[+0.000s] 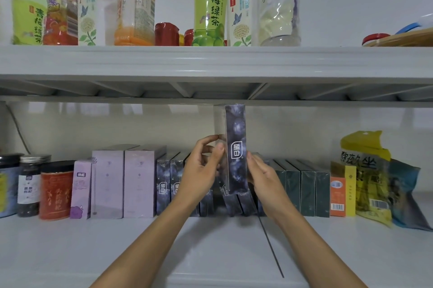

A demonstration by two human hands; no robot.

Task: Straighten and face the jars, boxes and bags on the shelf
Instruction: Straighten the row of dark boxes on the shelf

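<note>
A dark blueberry box (236,147) is up in the air above its row on the lower shelf (140,241). The left hand (201,170) and right hand (264,177) pinch its sides. A weak grip could drop it and tip the leaning boxes (236,203) below. A green bottle (210,4) reads 青梅绿茶.

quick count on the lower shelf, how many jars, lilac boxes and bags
jars: 3
lilac boxes: 3
bags: 2
total: 8
</note>
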